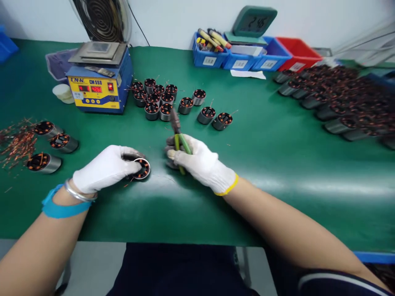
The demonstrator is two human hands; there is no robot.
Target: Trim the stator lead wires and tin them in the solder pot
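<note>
My gloved left hand (108, 166) is closed around a motor stator (142, 169), a metal ring with copper windings inside, low over the green table. A short copper wire end sticks out below it. To the right of the stator, my gloved right hand (197, 158) grips green-handled pliers (180, 137), their dark jaws pointing up and away from me. Whether the jaws are parted is too blurred to tell. Beyond the pliers stands a group of several stators (153, 98), with a few looser ones (206, 115) to its right.
Three stators (51, 163) lie at left beside a pile of copper wire scraps (18, 142). A blue soldering station (98, 82) stands behind. Blue bins (210, 59), a red bin (298, 53) and a digital clock (254, 21) line the back. Many stators (336, 98) crowd the right.
</note>
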